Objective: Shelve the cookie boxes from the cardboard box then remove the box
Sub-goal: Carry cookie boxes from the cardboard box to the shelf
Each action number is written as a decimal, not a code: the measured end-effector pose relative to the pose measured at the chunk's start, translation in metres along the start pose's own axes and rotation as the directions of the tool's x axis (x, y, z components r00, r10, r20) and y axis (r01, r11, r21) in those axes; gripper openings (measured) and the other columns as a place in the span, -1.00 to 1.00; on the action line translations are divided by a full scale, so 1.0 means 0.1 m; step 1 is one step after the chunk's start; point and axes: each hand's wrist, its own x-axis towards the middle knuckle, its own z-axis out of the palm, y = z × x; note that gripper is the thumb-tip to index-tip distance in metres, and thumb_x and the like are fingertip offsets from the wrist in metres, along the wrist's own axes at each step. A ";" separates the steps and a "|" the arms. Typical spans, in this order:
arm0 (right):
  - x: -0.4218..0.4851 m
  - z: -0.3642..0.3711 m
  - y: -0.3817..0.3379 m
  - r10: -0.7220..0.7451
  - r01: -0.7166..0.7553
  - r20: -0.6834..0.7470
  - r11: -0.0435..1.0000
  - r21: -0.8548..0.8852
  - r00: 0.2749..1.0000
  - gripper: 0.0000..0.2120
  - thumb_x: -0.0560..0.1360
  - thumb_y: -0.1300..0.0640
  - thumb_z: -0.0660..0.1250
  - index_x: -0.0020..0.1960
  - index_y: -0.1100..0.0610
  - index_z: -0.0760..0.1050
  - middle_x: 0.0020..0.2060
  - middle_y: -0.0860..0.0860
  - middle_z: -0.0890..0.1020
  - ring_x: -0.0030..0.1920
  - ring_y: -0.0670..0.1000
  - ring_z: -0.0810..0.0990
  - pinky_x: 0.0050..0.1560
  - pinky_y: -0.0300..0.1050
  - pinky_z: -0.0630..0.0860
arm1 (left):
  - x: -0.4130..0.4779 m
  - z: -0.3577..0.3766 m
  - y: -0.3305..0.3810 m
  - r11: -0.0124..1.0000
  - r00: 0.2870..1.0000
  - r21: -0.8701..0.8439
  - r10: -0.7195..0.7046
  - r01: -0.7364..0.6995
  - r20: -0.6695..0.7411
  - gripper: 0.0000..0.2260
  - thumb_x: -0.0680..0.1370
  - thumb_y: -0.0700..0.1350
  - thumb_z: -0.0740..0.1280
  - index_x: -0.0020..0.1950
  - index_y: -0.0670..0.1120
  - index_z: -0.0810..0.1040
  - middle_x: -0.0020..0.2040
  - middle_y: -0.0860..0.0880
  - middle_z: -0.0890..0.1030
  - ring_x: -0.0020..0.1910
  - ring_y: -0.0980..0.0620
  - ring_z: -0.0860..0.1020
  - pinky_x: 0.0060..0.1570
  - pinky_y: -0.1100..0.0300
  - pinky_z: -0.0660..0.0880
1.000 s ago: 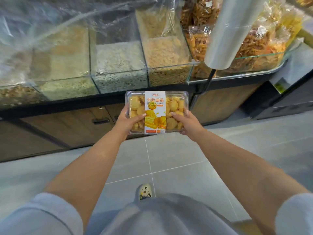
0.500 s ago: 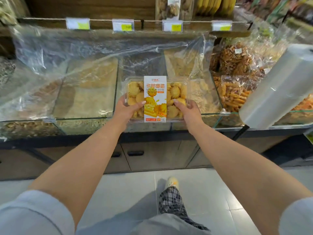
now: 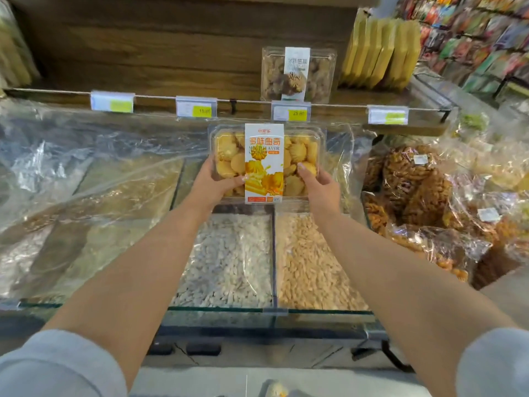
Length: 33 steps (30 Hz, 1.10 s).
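Hovering over the bins (image 3: 229, 310) and below the shelf (image 3: 160, 106): a cookie box (image 3: 264, 163), centre frame.
Bins fill the lower frame; the shelf crosses the upper part, with a brown box (image 3: 297, 74) standing on it, upper right of centre. Left hand (image 3: 213, 181) and right hand (image 3: 320, 186) grip the cookie box by its lower corners, thumbs on its clear lid.

Both hands hold a clear cookie box (image 3: 264, 163) (orange-and-white label facing up) above glass bins (image 3: 229, 309) of loose snacks: the left hand (image 3: 213, 183) grips its left end, the right hand (image 3: 320, 186) its right. Beyond, a darker cookie box (image 3: 297, 74) stands on the wooden shelf (image 3: 171, 81).
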 end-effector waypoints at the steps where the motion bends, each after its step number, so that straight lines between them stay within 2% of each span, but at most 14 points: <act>1: 0.10 0.02 -0.04 -0.003 0.003 -0.009 1.000 -0.004 1.000 -0.76 0.45 0.02 0.45 0.10 0.01 0.57 -0.15 -0.13 0.68 -0.24 -0.25 0.65 -0.31 -0.42 0.53 | 0.12 0.02 0.01 1.000 1.000 0.003 0.008 -0.008 -0.003 -0.32 0.33 -0.24 0.54 0.39 -0.07 0.36 0.17 -0.08 0.63 0.16 -0.06 0.60 0.18 -0.15 0.52; 5: 0.50 0.10 -0.13 -0.013 0.012 -0.058 1.000 -0.024 0.998 -0.73 0.42 -0.03 0.47 0.08 0.01 0.60 -0.09 -0.08 0.71 -0.10 -0.11 0.69 0.00 -0.16 0.63 | 0.57 0.08 0.08 0.998 0.998 0.050 0.049 -0.047 -0.041 -0.39 0.38 -0.26 0.50 0.39 -0.10 0.37 0.17 -0.07 0.62 0.17 -0.06 0.59 0.19 -0.16 0.50; 6: 0.60 0.12 -0.16 -0.032 0.029 -0.073 0.999 -0.030 0.997 -0.72 0.42 -0.03 0.47 0.09 0.03 0.60 -0.09 -0.07 0.71 -0.09 -0.10 0.69 0.02 -0.13 0.63 | 0.69 0.09 0.09 0.997 0.997 0.054 0.066 -0.064 -0.036 -0.39 0.37 -0.25 0.51 0.38 -0.10 0.39 0.18 -0.08 0.62 0.18 -0.06 0.59 0.21 -0.15 0.49; 9: 0.90 0.17 -0.30 -0.095 0.098 -0.087 0.995 0.020 0.992 -0.67 0.49 0.05 0.41 0.21 0.14 0.58 -0.03 -0.01 0.71 -0.10 -0.12 0.69 -0.10 -0.23 0.63 | 1.02 0.14 0.24 0.990 0.992 0.066 0.126 -0.125 -0.015 -0.34 0.31 -0.15 0.56 0.36 -0.08 0.40 0.20 -0.08 0.62 0.20 -0.05 0.58 0.22 -0.14 0.49; 13: 1.31 0.27 -0.57 -0.159 0.163 -0.168 0.987 0.006 0.973 -0.64 0.54 0.03 0.33 0.28 0.18 0.53 0.06 -0.01 0.68 -0.05 -0.17 0.65 -0.10 -0.36 0.58 | 1.53 0.21 0.52 0.974 0.977 0.079 0.209 -0.211 0.030 -0.27 0.33 -0.13 0.56 0.43 -0.09 0.32 0.28 -0.08 0.57 0.25 -0.03 0.54 0.24 -0.13 0.48; 15: 1.52 0.31 -0.72 -0.199 0.199 -0.184 0.980 -0.019 0.962 -0.70 0.56 0.07 0.31 0.22 0.19 0.53 -0.01 -0.09 0.65 -0.12 -0.28 0.60 -0.19 -0.46 0.52 | 1.77 0.25 0.64 0.965 0.970 0.100 0.240 -0.243 0.045 -0.21 0.32 -0.09 0.57 0.46 -0.03 0.29 0.31 -0.06 0.54 0.28 -0.02 0.53 0.24 -0.11 0.48; 17: 1.73 0.34 -0.82 -0.261 0.244 -0.186 0.964 -0.107 0.947 -0.84 0.57 0.08 0.30 0.13 0.08 0.50 -0.10 -0.16 0.59 -0.17 -0.33 0.55 -0.22 -0.49 0.48 | 1.98 0.29 0.72 0.955 0.963 0.122 0.264 -0.269 0.054 -0.24 0.35 -0.12 0.55 0.47 -0.01 0.27 0.30 -0.03 0.55 0.26 0.04 0.54 0.23 -0.04 0.51; 19: 1.93 0.36 -0.88 -0.322 0.283 -0.181 0.936 -0.210 0.929 -0.85 0.55 0.04 0.32 0.11 0.03 0.47 -0.10 -0.19 0.57 -0.12 -0.30 0.54 -0.14 -0.48 0.46 | 2.17 0.33 0.76 0.948 0.958 0.140 0.281 -0.287 0.065 -0.28 0.39 -0.15 0.53 0.47 -0.01 0.26 0.29 0.01 0.54 0.24 0.11 0.54 0.21 0.06 0.52; 21: 2.15 0.36 -0.86 -0.354 0.300 -0.174 0.914 -0.274 0.919 -0.76 0.54 0.00 0.33 0.11 0.11 0.48 -0.02 -0.14 0.61 -0.01 -0.24 0.56 -0.02 -0.42 0.49 | 2.34 0.38 0.75 0.949 0.958 0.134 0.280 -0.287 0.063 -0.31 0.42 -0.21 0.50 0.46 -0.02 0.26 0.26 0.05 0.55 0.20 0.18 0.55 0.17 0.16 0.54; 23: 2.33 0.37 -0.86 -0.361 0.301 -0.196 0.911 -0.281 0.912 -0.57 0.52 -0.05 0.34 0.29 0.17 0.47 0.17 -0.01 0.59 0.17 -0.09 0.55 0.12 -0.30 0.49 | 2.50 0.43 0.74 0.947 0.957 0.133 0.286 -0.291 0.056 -0.29 0.43 -0.29 0.47 0.48 -0.02 0.22 0.26 0.04 0.54 0.18 0.19 0.56 0.14 0.21 0.54; 24: 2.40 0.37 -0.88 -0.361 0.298 -0.204 0.912 -0.282 0.910 -0.52 0.52 -0.05 0.34 0.34 0.17 0.44 0.23 0.01 0.55 0.22 -0.07 0.52 0.13 -0.33 0.46 | 2.56 0.45 0.74 0.945 0.954 0.133 0.292 -0.298 0.062 -0.28 0.43 -0.30 0.47 0.49 -0.04 0.21 0.28 0.00 0.53 0.21 0.15 0.55 0.17 0.18 0.53; 27: 2.61 0.36 -0.92 -0.365 0.285 -0.209 0.899 -0.332 0.908 -0.51 0.53 -0.05 0.33 0.36 0.19 0.42 0.22 0.01 0.55 0.19 -0.08 0.51 -0.08 -0.59 0.38 | 2.79 0.51 0.72 0.947 0.956 0.134 0.283 -0.292 0.081 -0.25 0.43 -0.30 0.47 0.51 -0.04 0.17 0.32 0.00 0.49 0.26 0.12 0.52 0.24 0.12 0.50; 30: 2.83 0.32 -0.93 -0.368 0.272 -0.204 0.882 -0.384 0.907 -0.54 0.54 -0.05 0.32 0.34 0.18 0.44 0.17 0.03 0.60 0.13 -0.06 0.54 -0.18 -0.60 0.39 | 2.99 0.55 0.69 0.948 0.958 0.147 0.270 -0.282 0.098 -0.24 0.44 -0.30 0.45 0.52 -0.01 0.12 0.35 0.03 0.45 0.30 0.14 0.48 0.26 0.13 0.48; 33: 2.98 0.28 -0.92 -0.342 0.239 -0.179 0.870 -0.430 0.922 -0.55 0.56 -0.03 0.29 0.36 0.18 0.40 0.01 -0.11 0.53 0.05 -0.11 0.47 -0.26 -0.62 0.34 | 3.16 0.61 0.66 0.946 0.962 0.183 0.251 -0.267 0.107 -0.26 0.44 -0.27 0.46 0.50 -0.01 0.14 0.32 0.06 0.46 0.26 0.20 0.48 0.23 0.22 0.48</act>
